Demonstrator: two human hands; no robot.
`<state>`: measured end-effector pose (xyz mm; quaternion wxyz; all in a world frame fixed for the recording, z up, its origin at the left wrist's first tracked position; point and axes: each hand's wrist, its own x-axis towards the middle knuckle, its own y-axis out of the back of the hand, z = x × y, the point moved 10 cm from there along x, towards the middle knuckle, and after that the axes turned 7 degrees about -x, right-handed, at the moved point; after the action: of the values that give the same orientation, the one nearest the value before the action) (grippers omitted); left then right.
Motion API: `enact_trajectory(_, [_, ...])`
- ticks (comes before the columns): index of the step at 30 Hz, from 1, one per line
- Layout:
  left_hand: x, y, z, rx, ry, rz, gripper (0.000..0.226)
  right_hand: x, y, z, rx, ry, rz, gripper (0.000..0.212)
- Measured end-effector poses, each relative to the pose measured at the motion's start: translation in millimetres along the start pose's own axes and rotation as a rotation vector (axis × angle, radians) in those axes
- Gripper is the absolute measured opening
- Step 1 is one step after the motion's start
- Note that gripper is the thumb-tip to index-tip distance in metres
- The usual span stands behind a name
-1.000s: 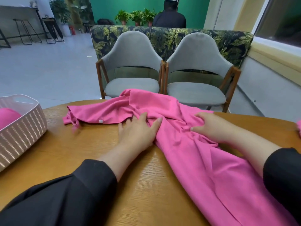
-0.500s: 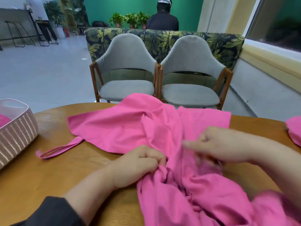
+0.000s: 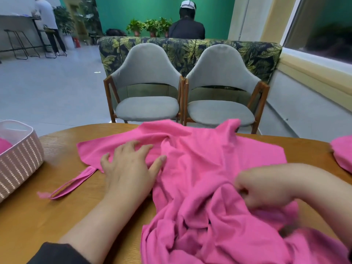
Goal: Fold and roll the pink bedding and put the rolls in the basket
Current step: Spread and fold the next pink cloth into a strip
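We count one basket (image 3: pixel 21 162), one large pink sheet (image 3: pixel 200 168), a second pink bundle (image 3: pixel 342 155) and two hands on the round wooden table (image 3: pixel 38 225).

At the far left the pale woven basket stands on the table, partly cut off by the frame edge; inside it we see one pink roll (image 3: pixel 4 145), only its rounded top showing above the rim. Just right of the basket a narrow pink strap (image 3: pixel 74 183) trails from the sheet's left corner across the bare wood.

Our left hand (image 3: pixel 129 168) lies flat with fingers spread, pressing the sheet's left part down against the table. The sheet itself is spread and rumpled over the middle of the table, its far edge reaching the table's rim and its near end heaped in folds toward us. Our right hand (image 3: pixel 262 191), blurred, has its fingers curled into the bunched cloth and grips the sheet.

At the far right edge the second pink bundle lies apart from the sheet, mostly out of frame.

Beyond the table stand two grey chairs (image 3: pixel 146 92) side by side before a leaf-patterned sofa back (image 3: pixel 190 48), with three potted plants (image 3: pixel 150 27) behind it.
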<state>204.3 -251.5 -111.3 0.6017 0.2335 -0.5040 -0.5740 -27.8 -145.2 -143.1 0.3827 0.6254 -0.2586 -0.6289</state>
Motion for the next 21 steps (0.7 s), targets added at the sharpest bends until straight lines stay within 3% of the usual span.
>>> enact_trajectory(2, [2.9,-30.5,-5.6,0.124,0.014,-0.220,0.061,-14.4,-13.3,-5.1,0.083,0.049,-0.152,0.017])
enact_trajectory(3, [3.9,-41.0,-3.3,0.104,-0.020,-0.281,0.054,-15.3,-10.7,-2.9,0.168,0.056,-0.126,0.017])
enact_trajectory(4, [5.6,-47.5,1.2,0.054,-0.066,-0.310,0.043,-12.3,-1.3,1.5,0.256,0.053,-0.029,0.017])
enact_trajectory(7, [7.0,-58.1,21.2,-0.030,-0.205,-0.391,0.023,0.6,48.4,41.0,0.494,-0.064,0.576,0.011])
enact_trajectory(9, [8.3,-58.9,29.1,-0.079,-0.288,-0.448,0.022,5.9,54.4,68.6,0.610,-0.231,0.778,0.007])
enact_trajectory(11, [12.3,-58.9,22.1,-0.109,-0.326,-0.531,0.032,16.4,41.8,89.3,0.523,-0.422,0.712,0.045])
enact_trajectory(13, [23.9,-47.3,4.1,-0.105,-0.311,-0.485,0.029,21.8,25.6,110.0,0.433,-0.555,0.575,0.070])
enact_trajectory(15, [39.9,-23.8,-13.7,-0.105,-0.238,-0.298,0.029,21.8,13.9,124.5,0.460,-0.609,0.472,0.067])
enact_trajectory(17, [47.9,-7.3,-28.8,-0.053,-0.119,-0.135,0.048,25.4,8.3,132.4,0.517,-0.585,0.435,0.056])
enact_trajectory(18, [50.4,-5.4,-31.8,0.036,-0.088,-0.099,0.050,29.0,7.7,134.1,0.530,-0.563,0.424,0.048])
enact_trajectory(21, [57.4,-23.2,-34.9,0.138,-0.075,-0.174,0.019,37.9,14.3,134.4,0.517,-0.517,0.430,0.031])
